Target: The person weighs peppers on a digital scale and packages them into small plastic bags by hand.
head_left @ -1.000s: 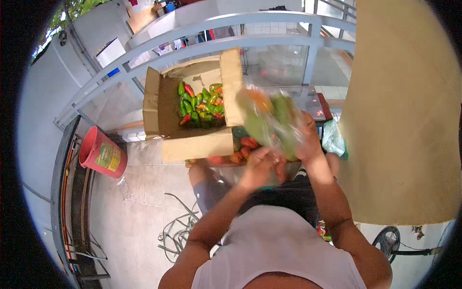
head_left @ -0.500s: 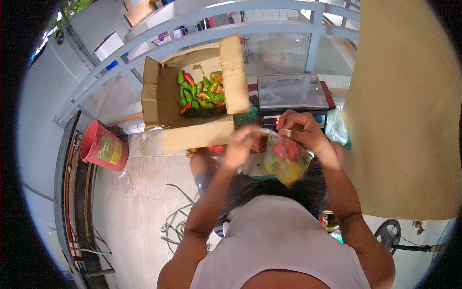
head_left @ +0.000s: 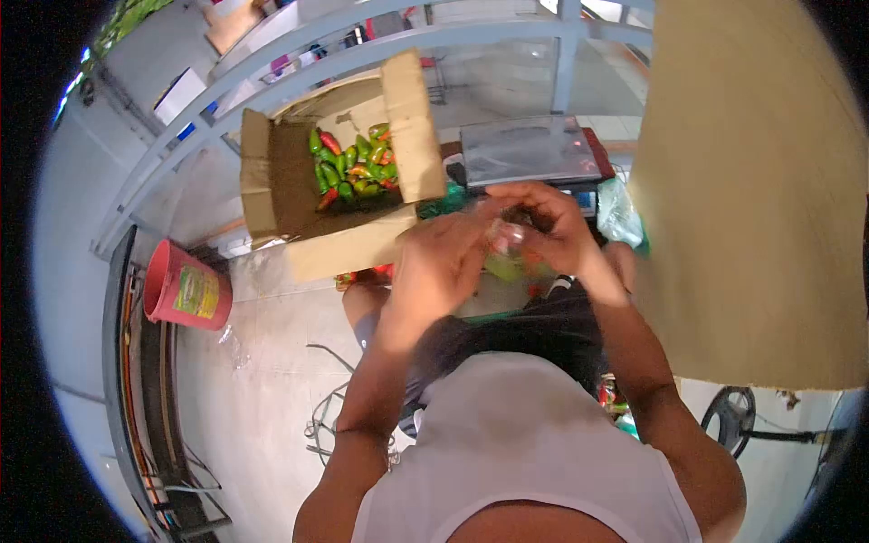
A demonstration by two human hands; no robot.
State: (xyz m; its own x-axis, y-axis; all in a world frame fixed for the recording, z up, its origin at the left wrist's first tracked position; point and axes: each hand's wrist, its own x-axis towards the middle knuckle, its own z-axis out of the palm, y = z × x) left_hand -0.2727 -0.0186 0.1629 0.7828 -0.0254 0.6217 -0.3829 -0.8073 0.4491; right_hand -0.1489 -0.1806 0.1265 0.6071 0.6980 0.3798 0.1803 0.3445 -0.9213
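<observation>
A clear plastic bag of peppers (head_left: 507, 265), red and green inside, hangs between my hands in front of my lap. My right hand (head_left: 557, 231) is closed at the bag's gathered top, fingers bent. My left hand (head_left: 439, 271), smeared by motion, is closed at the same neck from the other side. Both hands partly cover the bag, so the exact finger hold is hidden. Just beyond them sits a weighing scale (head_left: 529, 149) with a flat metal plate. To the left, an open cardboard box (head_left: 412, 127) holds several green and red peppers (head_left: 353, 167).
Clear plastic bags (head_left: 617, 213) hang right of the scale. A tall brown cardboard sheet (head_left: 751, 199) stands at the right. A red bucket (head_left: 186, 290) is on the floor at the left, and loose green strapping (head_left: 330, 407) lies nearer. A grey railing (head_left: 362, 54) runs behind.
My left hand has come closer to my right at the bag's top, and the bag is now more covered. The camera view has shifted slightly.
</observation>
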